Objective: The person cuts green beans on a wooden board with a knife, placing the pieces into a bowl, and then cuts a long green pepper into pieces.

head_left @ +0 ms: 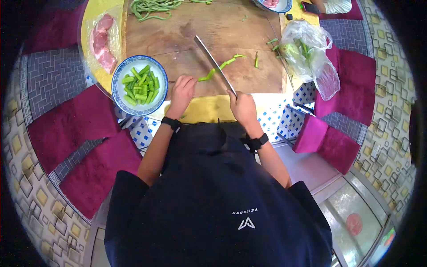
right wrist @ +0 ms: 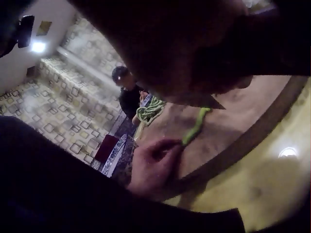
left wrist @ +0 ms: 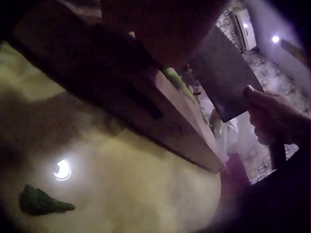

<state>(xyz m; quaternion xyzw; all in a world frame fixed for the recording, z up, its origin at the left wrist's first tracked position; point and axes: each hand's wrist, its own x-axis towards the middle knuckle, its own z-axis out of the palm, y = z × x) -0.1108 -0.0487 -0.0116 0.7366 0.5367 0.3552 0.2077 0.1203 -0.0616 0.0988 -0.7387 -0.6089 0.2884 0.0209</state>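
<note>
My left hand [head_left: 183,91] pinches the near end of a long, bright green pepper [head_left: 208,77] on the wooden cutting board [head_left: 178,40]. In the right wrist view, the thumb and forefinger of that hand [right wrist: 153,162] meet at the end of the pepper [right wrist: 194,128]. My right hand [head_left: 243,109] grips the handle of a cleaver [head_left: 215,66], whose blade stands on edge across the pepper. The left wrist view shows the broad dark blade [left wrist: 226,73] and the right hand [left wrist: 274,114] behind it. A blue-rimmed bowl [head_left: 116,91] of cut green pieces [head_left: 141,86] sits left of my left hand.
Raw meat [head_left: 103,42] lies on plastic at the left. Long green beans [head_left: 153,6] lie at the board's far side. A plastic bag of vegetables [head_left: 307,49] is at the right, a bowl of meat [head_left: 284,6] farther back. A person [right wrist: 129,97] sits across the table.
</note>
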